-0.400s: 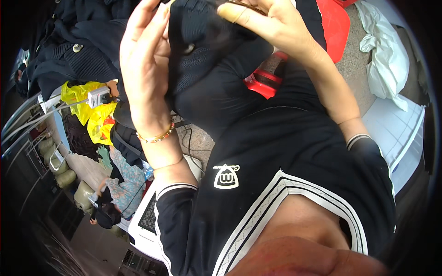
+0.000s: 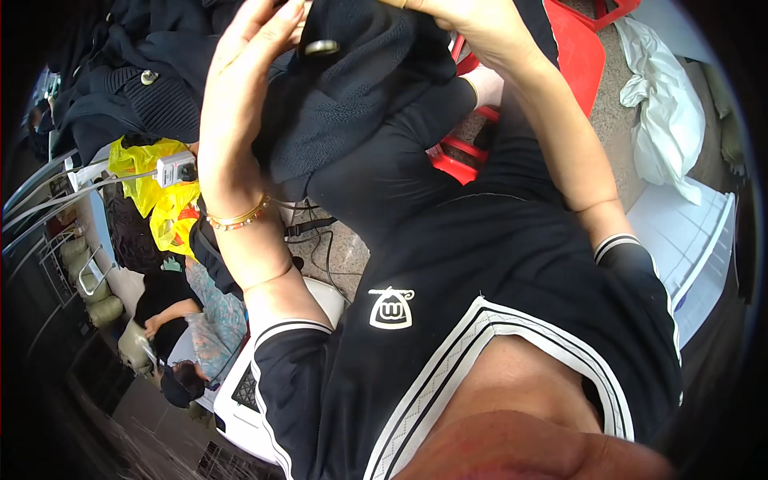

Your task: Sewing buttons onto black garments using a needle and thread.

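Head view: a dark navy knitted garment (image 2: 360,88) with a round metal button (image 2: 322,47) hangs bunched high in front of the person's chest, held up between both raised hands. Against the picture from a moment earlier, it has slid a little lower and toward the person's left, and the button now shows plainly near its top fold; as I judge it, the cloth is being turned over or inspected rather than set down.

The left hand (image 2: 248,72) lies flat along the left edge of the garment, fingers straight and close together, palm pressed to the knit rather than pinching it; a thin beaded gold bracelet (image 2: 236,216) circles its wrist. The right hand (image 2: 472,28) closes over the top of the garment from the right, but its fingertips are cut off by the frame's upper edge, so I cannot tell how tightly it grips.

Below the garment is the person's black shirt with white striped trim (image 2: 480,264). To the garment's left sit a crumpled yellow plastic bag (image 2: 152,188) and a white power strip (image 2: 174,168); to its right, a red plastic chair (image 2: 576,48) and a rumpled white cloth (image 2: 664,120).
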`<control>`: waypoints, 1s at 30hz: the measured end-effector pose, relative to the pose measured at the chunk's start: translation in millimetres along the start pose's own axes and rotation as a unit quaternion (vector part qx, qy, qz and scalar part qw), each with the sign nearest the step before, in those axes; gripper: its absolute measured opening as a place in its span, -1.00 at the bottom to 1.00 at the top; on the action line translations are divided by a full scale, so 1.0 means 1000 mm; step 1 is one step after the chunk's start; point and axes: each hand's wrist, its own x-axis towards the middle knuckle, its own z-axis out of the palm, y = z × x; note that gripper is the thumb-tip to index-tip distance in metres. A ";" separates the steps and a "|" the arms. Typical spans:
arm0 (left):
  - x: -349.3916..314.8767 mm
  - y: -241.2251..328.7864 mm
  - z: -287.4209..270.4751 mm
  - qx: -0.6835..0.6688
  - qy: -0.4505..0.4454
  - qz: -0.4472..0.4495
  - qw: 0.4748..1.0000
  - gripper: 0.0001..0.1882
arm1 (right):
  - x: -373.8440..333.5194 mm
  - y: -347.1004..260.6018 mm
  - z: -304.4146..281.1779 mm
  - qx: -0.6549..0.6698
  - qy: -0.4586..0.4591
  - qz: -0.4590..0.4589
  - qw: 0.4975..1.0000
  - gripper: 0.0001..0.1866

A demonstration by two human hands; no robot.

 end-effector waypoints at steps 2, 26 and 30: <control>0.004 -0.029 -0.027 0.070 -0.041 0.063 0.995 -0.56 | 0.008 0.007 -0.002 0.088 0.005 -0.034 0.996 -0.71; -0.067 -0.028 0.009 -0.299 0.092 0.067 0.947 -0.68 | -0.031 0.003 0.004 -0.062 -0.007 -0.269 0.961 -0.60; -0.064 -0.029 0.016 -0.307 0.089 0.068 0.945 -0.69 | -0.039 -0.017 0.009 -0.010 -0.020 -0.258 0.966 -0.53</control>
